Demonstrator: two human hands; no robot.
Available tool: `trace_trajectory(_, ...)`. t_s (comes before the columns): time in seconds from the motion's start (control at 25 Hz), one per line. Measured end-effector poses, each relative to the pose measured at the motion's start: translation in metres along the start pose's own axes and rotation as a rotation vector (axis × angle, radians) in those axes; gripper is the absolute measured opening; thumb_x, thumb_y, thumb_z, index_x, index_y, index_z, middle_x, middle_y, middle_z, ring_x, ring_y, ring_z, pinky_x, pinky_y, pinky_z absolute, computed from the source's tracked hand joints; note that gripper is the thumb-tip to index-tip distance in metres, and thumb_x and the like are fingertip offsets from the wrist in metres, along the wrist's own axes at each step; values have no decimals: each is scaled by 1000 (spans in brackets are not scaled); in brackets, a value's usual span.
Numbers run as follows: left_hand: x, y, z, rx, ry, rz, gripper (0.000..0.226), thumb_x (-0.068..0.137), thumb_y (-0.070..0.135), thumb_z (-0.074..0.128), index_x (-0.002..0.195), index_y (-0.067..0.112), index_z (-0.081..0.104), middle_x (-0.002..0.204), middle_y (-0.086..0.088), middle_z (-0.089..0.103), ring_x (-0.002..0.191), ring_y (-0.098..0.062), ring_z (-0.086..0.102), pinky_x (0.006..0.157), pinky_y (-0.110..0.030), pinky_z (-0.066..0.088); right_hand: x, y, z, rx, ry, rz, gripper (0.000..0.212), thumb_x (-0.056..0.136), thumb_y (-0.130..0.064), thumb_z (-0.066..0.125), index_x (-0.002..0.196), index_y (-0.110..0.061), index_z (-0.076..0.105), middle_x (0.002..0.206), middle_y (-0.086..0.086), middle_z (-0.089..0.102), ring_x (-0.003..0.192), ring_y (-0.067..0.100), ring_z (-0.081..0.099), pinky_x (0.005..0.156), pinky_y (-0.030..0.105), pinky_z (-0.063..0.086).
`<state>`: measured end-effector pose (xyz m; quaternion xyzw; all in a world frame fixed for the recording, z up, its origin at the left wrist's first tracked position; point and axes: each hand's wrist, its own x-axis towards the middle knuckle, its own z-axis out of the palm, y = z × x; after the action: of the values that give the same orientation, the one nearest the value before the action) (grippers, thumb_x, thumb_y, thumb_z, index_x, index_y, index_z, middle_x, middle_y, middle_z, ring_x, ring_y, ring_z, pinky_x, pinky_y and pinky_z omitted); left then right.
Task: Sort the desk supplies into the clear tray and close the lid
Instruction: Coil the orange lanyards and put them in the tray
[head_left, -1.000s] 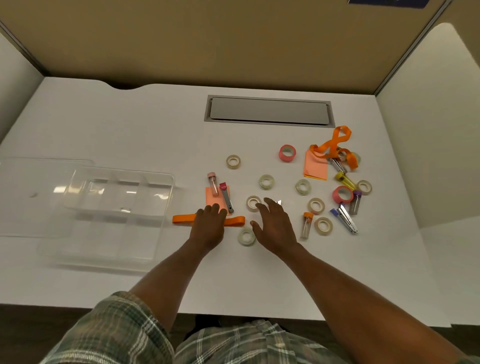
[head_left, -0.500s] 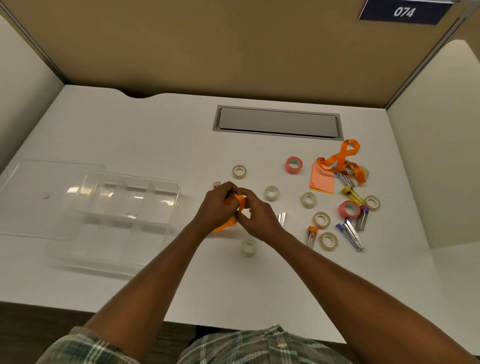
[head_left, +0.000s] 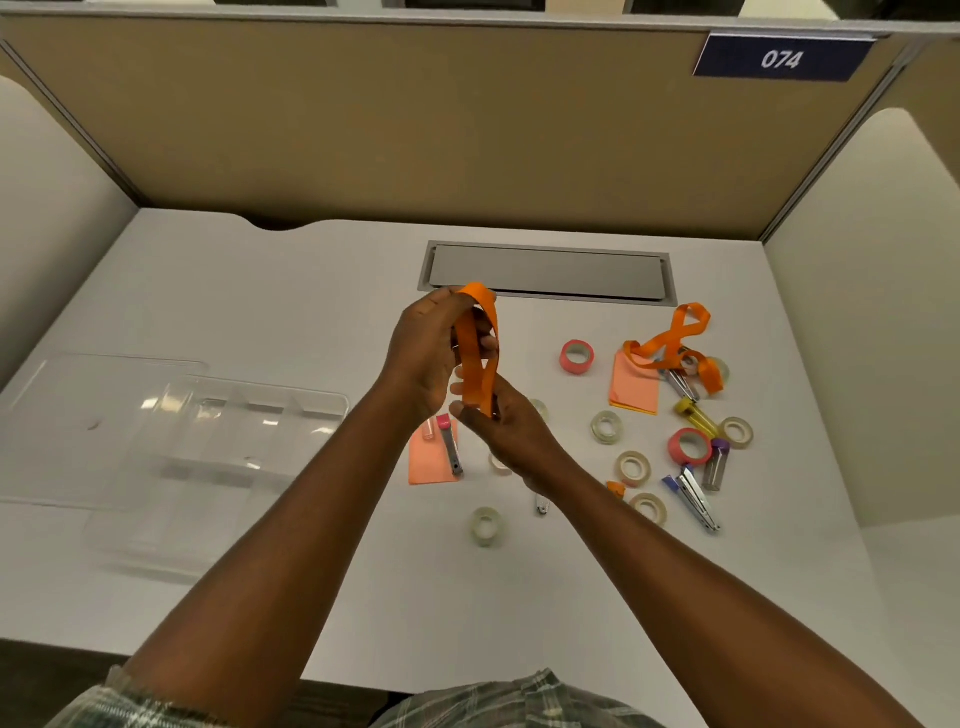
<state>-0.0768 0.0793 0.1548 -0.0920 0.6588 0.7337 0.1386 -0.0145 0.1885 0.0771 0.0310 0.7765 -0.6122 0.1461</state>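
An orange ribbon (head_left: 480, 353) hangs folded in a loop above the desk, held by both hands. My left hand (head_left: 426, 353) grips its upper part, and my right hand (head_left: 498, 426) pinches its lower end. The clear tray (head_left: 208, 467) with dividers sits on the left of the desk, its flat clear lid (head_left: 62, 415) lying beside and partly under it. Below the hands lie an orange sticky pad (head_left: 431, 462) with a pink-capped clipper and a small tube on it.
Right of the hands lie several tape rolls (head_left: 605, 427), two pink rolls (head_left: 576, 356), a second orange ribbon (head_left: 675, 343), a second sticky pad (head_left: 634, 389), staplers (head_left: 693, 496) and small vials. One tape roll (head_left: 487, 526) lies near the front. A grey cable hatch (head_left: 545, 273) is at the back.
Both hands went from resting flat on the desk to picking up the orange ribbon; they have now raised it off the desk and folded it into a loop.
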Motion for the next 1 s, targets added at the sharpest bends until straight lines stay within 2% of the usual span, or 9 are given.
trace_trajectory(0.16, 3, 16, 21, -225, -87, 18, 33, 100, 26, 47, 111, 5, 68, 68, -8, 64, 60, -20, 61, 65, -35, 56, 4, -3, -26, 69, 39, -42, 25, 105, -32, 45, 122, -29, 63, 120, -4, 71, 113, 14, 66, 103, 37, 49)
trace_trajectory(0.24, 9, 17, 28, -142, -18, 88, 29, 98, 25, 49, 104, 7, 70, 65, -5, 63, 57, -18, 57, 59, -33, 54, 3, 0, -43, 142, 85, -9, 28, 107, -29, 40, 118, -30, 65, 114, -7, 73, 108, 10, 68, 100, 38, 51)
trace_trajectory(0.36, 15, 4, 40, 109, 70, 130, 24, 99, 26, 47, 90, 15, 67, 61, 0, 61, 53, -14, 54, 54, -30, 52, 6, 5, -70, 281, 194, 15, 29, 106, -34, 39, 121, -32, 64, 127, -11, 68, 121, 8, 60, 111, 43, 44)
trace_trajectory(0.44, 19, -15, 47, 250, 59, 139, 24, 100, 26, 46, 94, 17, 67, 64, 1, 62, 55, -11, 56, 57, -27, 52, 8, 3, -87, 388, 234, 10, 33, 106, -38, 37, 126, -29, 62, 132, -7, 65, 128, 12, 56, 114, 42, 39)
trace_trajectory(0.6, 23, -53, 84, 393, -41, 116, 26, 104, 30, 41, 102, 16, 64, 84, -3, 67, 73, -17, 63, 69, -29, 53, 9, -3, -112, 611, 268, 37, 30, 102, -44, 41, 118, -32, 63, 133, -3, 66, 130, 13, 55, 116, 38, 36)
trace_trajectory(0.72, 20, -73, 120, 448, -48, 124, 26, 105, 39, 34, 94, 38, 56, 88, 19, 64, 81, -1, 65, 66, -9, 47, 9, -4, -119, 632, 280, 158, 53, 89, -57, 51, 135, -30, 52, 147, 4, 53, 126, 16, 51, 109, 36, 38)
trace_trajectory(0.8, 19, -82, 134, 432, -81, 104, 21, 104, 45, 35, 94, 44, 54, 90, 31, 58, 80, 15, 61, 61, -3, 45, 13, 1, -124, 586, 300, 204, 50, 100, -52, 41, 146, -30, 44, 151, 2, 47, 128, 16, 47, 110, 37, 36)
trace_trajectory(0.88, 20, -90, 140, 336, -183, 46, 20, 98, 55, 41, 95, 48, 60, 90, 30, 62, 82, 10, 65, 68, -11, 53, 18, 7, -133, 550, 293, 198, 45, 106, -47, 31, 149, -39, 39, 155, 0, 41, 138, 21, 41, 114, 43, 34)
trace_trajectory(1.0, 28, -99, 149, 270, -242, -55, 31, 94, 59, 48, 76, 46, 70, 73, 14, 70, 70, -4, 69, 65, -20, 58, 28, 21, -155, 568, 304, 361, 46, 104, -47, 36, 148, -35, 41, 154, 5, 42, 141, 31, 39, 108, 46, 37)
